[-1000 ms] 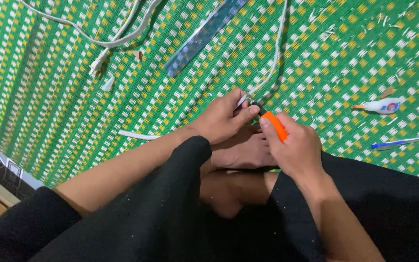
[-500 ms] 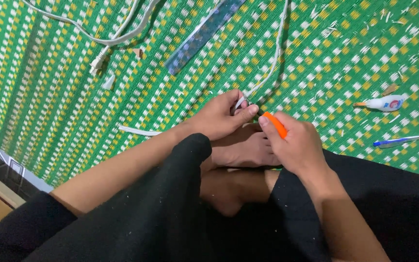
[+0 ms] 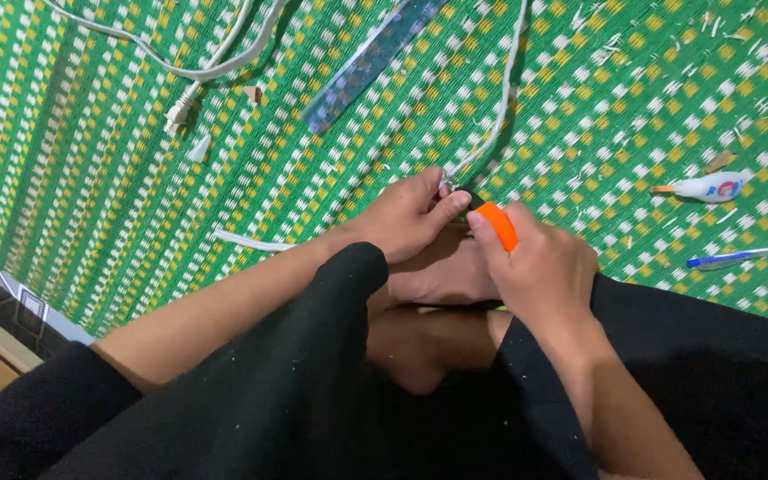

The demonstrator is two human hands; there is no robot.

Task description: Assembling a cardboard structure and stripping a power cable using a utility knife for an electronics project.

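Here, left hand pinches a flat white cable; right hand grips a smooth orange cutter.

Ruler left of cord

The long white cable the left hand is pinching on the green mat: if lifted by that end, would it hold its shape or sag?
The white cable would probably sag: it already curves loosely across the woven mat. It looks thin, so likely light. The left hand pinches it easily between its fingers, suggesting it bends readily.
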